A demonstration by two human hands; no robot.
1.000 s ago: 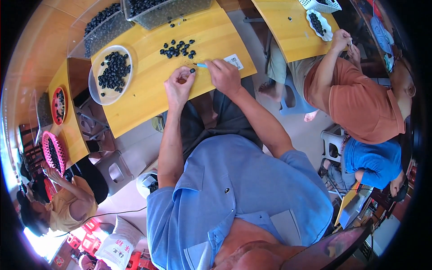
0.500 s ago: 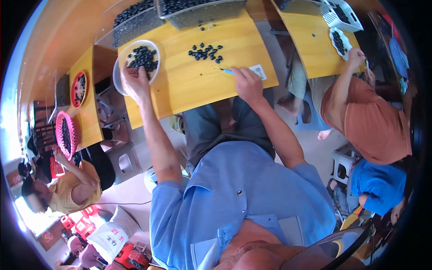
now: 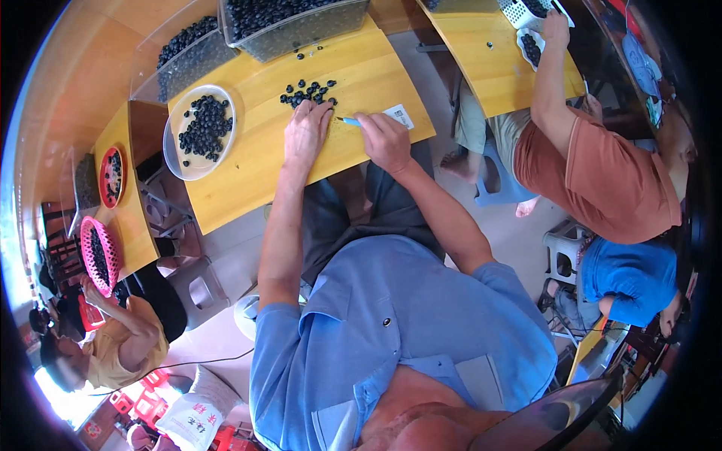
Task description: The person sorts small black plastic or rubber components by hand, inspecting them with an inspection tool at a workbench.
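Dark round pieces (image 3: 308, 92) lie in a loose cluster on a yellow table (image 3: 248, 158), toward its far side. The person's left hand (image 3: 304, 137) reaches over the middle of the table, fingers bent down against the near side of the cluster; with the fingertips partly hidden, whether they pinch a piece cannot be told. The right hand (image 3: 385, 141), closer to the table's right edge, grips a slim blue tool (image 3: 351, 122) in closed fingers, its dark tip pointing left above the tabletop. A white card (image 3: 398, 115) lies flat by the table's right edge. On the table's left side, a round clear bowl (image 3: 194, 167) holds many more pieces, and a clear bin (image 3: 301, 37) stands at its far edge. Right of the table, a co-worker (image 3: 613, 169) has one hand at a white basket (image 3: 517, 15)
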